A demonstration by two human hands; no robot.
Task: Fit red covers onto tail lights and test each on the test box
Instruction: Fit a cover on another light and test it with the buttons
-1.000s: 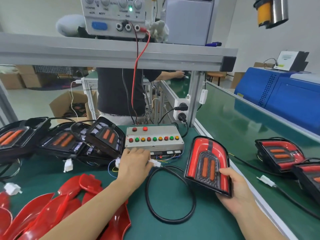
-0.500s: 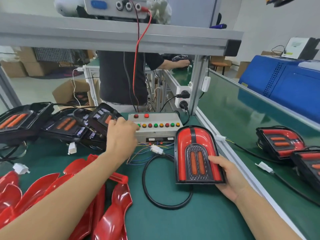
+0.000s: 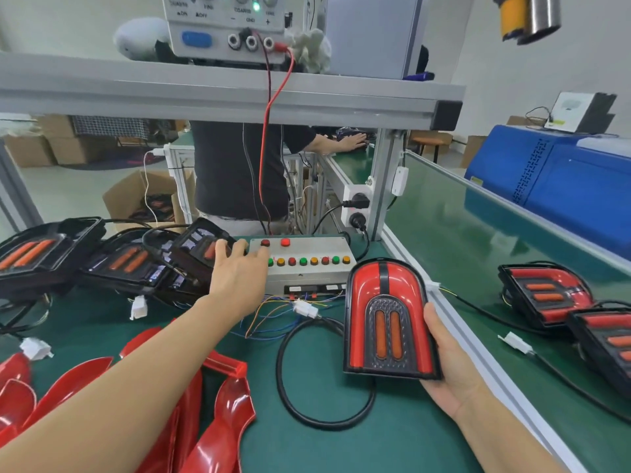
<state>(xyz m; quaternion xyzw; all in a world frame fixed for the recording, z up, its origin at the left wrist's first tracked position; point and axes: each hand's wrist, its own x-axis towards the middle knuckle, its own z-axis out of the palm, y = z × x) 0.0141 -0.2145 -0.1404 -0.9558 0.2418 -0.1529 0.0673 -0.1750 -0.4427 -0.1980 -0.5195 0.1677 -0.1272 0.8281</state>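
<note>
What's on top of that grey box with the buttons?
The test box carries two red buttons and a row of coloured ones. The left hand covers its left end, hiding anything there.

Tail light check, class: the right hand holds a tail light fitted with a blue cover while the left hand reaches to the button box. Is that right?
Not quite. In the head view the cover on the tail light is red, not blue. The right hand does hold it, and the left hand reaches to the button box.
</note>
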